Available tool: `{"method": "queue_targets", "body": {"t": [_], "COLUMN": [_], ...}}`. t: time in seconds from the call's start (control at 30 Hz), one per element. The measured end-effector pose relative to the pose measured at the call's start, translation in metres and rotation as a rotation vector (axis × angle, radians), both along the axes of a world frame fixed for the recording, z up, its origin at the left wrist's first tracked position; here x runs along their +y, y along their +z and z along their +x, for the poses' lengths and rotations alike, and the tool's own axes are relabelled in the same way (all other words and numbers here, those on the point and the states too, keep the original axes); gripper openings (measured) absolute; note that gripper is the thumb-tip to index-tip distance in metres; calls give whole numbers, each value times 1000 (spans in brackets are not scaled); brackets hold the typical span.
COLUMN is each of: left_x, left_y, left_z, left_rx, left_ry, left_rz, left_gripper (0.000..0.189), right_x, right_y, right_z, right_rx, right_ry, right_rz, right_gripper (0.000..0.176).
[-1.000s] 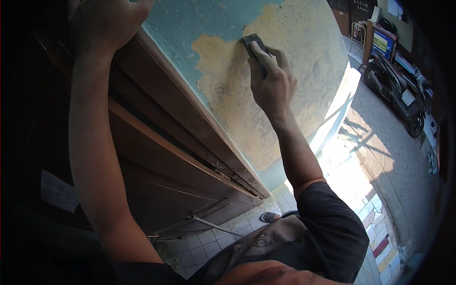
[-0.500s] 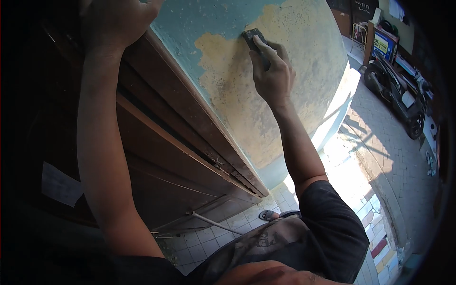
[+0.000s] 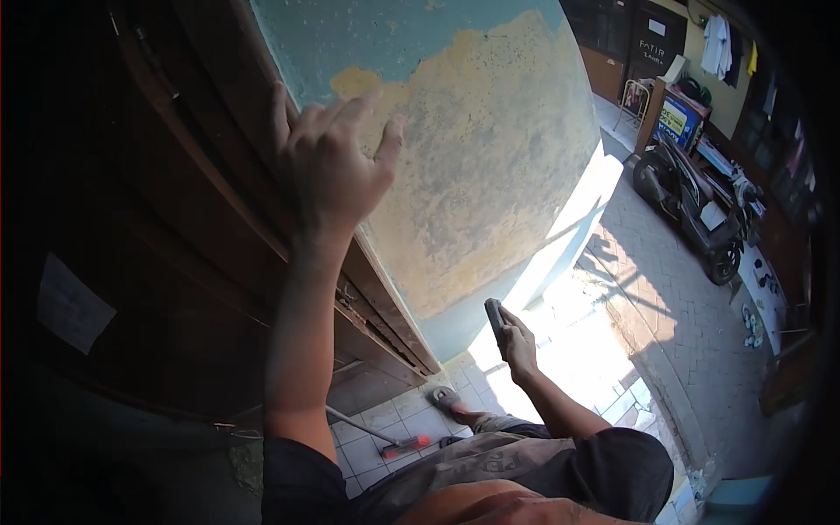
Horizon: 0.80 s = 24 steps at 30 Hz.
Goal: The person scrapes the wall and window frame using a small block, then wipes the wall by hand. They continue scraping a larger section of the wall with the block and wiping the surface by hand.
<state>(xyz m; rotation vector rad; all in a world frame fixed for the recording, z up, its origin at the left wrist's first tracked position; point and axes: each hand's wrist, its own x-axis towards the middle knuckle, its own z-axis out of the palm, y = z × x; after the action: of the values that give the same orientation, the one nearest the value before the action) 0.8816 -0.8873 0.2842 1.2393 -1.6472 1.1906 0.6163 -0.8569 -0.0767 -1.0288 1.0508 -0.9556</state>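
The left hand (image 3: pixel 341 166), fingers loosely spread, is raised by the peeling wall (image 3: pixel 499 149); the right hand (image 3: pixel 519 348) grips a dark block (image 3: pixel 496 325), low over the sunlit floor (image 3: pixel 577 341)

Wall (image 3: pixel 490 166): blue-green above, irregular cream-yellow patch below, mottled grey, dark speckles. Block (image 3: pixel 496 324): dark grey. Door (image 3: pixel 192 324): dark brown. Paper (image 3: pixel 76 302): greyish white. Shirt (image 3: pixel 621 468): black, front faded greyish brown, dark lettering. Floor tiles (image 3: pixel 367 451): white, grid of darker joints. Brush (image 3: pixel 407 445): orange-red. Motorbike (image 3: pixel 700 206): mostly black. Box (image 3: pixel 678 120): blue, yellow, white.
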Motion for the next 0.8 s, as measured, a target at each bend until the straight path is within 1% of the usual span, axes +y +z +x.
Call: {"method": "queue_targets", "body": {"t": [0.03,0.07,0.1,0.13,0.2,0.23,0.3,0.37,0.4,0.43,0.5,0.53,0.57,0.6,0.63,0.67,0.7,0.73,0.77,0.8], "left_x": [9,16,23,32,38,47,59,64,65,63,60,55,48,39,25,13,6,4,-9,-11], "left_y": [-45,-97,-145,-184,-263,-273,-279,-267,-267,-271,-282,-287,-296,-312,-329,-344,-349,-331,-330,-309], "left_z": [-14,-28,-47,-65,-99,-116,-140,-148,-149,-147,-154,-159,-164,-164,-163,-163,-164,-177,-169,-165], "left_rx": [149,447,758,1021,1365,1444,1551,1510,1506,1449,1447,1379,1309,1266,1256,1324,1390,1477,1452,1429], "left_ry": [-107,-291,-416,-516,-688,-721,-780,-902,-920,-951,-825,-712,-595,-530,-498,-565,-638,-675,-614,-575], "left_rz": [116,296,463,632,740,779,736,670,651,617,487,444,399,367,324,290,264,193,100,128], "left_gripper": [31,32,37,46,68,80,86,90,87,79,74,74,74,76,76,76,76,74,76,72], "right_x": [2,2,-4,-12,-34,-38,-42,-40,-38,-38,-41,-50,-59,-66,-79,-91,-104,-120,-141,-157], "right_y": [10,22,39,54,65,76,78,67,64,63,51,43,35,29,27,29,34,41,53,71], "right_z": [-12,-21,-29,-34,-38,-34,-20,-3,4,10,20,23,21,16,13,5,-6,-19,-32,-44], "right_rx": [-48,-104,-19,18,136,186,160,147,190,224,105,25,18,44,58,22,-7,-27,-18,13], "right_ry": [-67,-137,-154,-143,-120,-100,-25,55,65,77,159,188,238,284,320,350,565,776,931,882], "right_rz": [7,14,-101,-204,-446,-559,-733,-949,-1105,-1262,-1200,-1203,-1196,-1261,-1340,-1355,-1330,-1300,-1271,-1331], "right_gripper": [54,57,65,69,79,79,78,73,68,64,61,63,61,66,71,71,78,85,97,98]}}
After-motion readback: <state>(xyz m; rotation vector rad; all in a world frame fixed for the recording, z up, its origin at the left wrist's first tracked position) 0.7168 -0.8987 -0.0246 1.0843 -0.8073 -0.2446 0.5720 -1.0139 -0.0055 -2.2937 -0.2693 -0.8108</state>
